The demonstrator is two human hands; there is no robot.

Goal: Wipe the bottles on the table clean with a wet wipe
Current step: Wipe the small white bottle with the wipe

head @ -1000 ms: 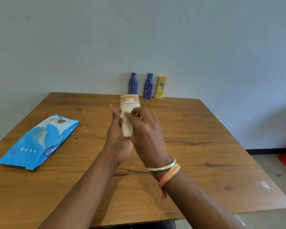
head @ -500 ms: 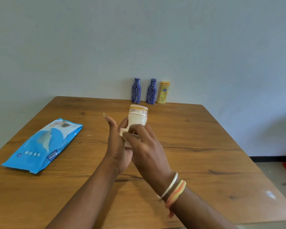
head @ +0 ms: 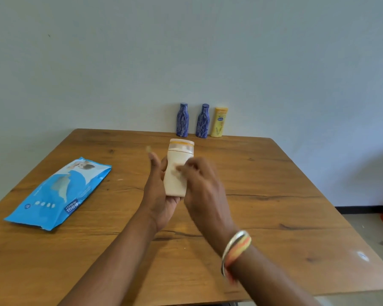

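I see the left hand (head: 158, 191) cupping a cream bottle (head: 177, 171) upright above the wooden table (head: 274, 195), fingers wrapped behind it and thumb sticking up free. The right hand (head: 205, 188) is blurred against the bottle's front, fingertips bunched on something pale, probably the wet wipe (head: 179, 169). Two blue bottles (head: 182, 120) and a yellow bottle (head: 219, 122) stand at the far edge, with the blue wipes pack (head: 60, 193) lying to the left.
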